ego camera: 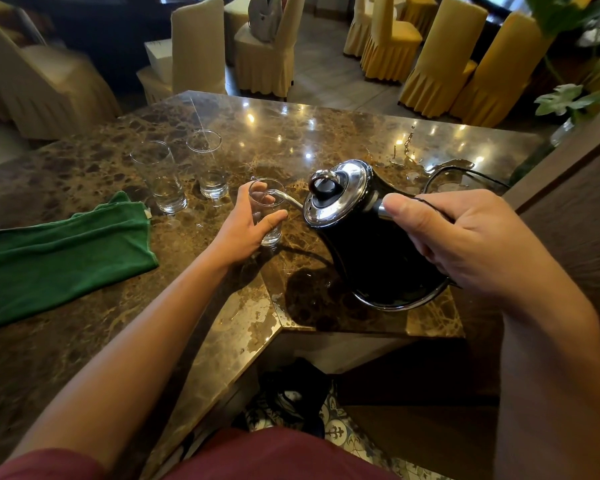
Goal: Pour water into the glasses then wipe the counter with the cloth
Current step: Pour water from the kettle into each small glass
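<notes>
A black kettle [368, 244] with a chrome lid is tilted to the left above the brown marble counter [291, 140]. My right hand [465, 244] grips its handle. Its thin spout reaches into the mouth of a clear glass [269, 216], which my left hand [246, 230] holds upright on the counter. Two more tall glasses [163, 178] [210, 164] stand to the left, each with a little water at the bottom. A green cloth [59, 254] lies folded on the counter at the left.
Spilled water [409, 157] glistens on the counter behind the kettle. The kettle's black cord [465, 174] loops at the right near a wooden wall. Covered chairs [440, 64] stand beyond the counter. A plant [568, 98] is at the far right.
</notes>
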A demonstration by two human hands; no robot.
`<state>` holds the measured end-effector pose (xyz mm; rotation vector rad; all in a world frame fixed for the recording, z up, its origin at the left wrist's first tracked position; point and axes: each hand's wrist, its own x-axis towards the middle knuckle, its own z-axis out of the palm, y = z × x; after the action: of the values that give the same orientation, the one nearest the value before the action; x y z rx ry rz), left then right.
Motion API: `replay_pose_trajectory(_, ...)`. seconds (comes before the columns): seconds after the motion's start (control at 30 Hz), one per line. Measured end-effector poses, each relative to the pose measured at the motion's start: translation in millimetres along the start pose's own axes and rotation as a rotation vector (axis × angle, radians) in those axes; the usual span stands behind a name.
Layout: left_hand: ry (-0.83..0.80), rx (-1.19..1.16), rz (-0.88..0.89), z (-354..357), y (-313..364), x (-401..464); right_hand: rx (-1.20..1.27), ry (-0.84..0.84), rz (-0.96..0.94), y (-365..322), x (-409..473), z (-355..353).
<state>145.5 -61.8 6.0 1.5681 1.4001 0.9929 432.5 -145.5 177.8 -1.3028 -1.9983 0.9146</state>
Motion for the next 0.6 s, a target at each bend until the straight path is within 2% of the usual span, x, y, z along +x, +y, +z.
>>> replay_pose_trajectory(0.6, 0.015, 0.003, -0.002, 0.5, -4.4, 1.0, -0.017, -0.026, 0.01, 2.2, 0.7, -3.1)
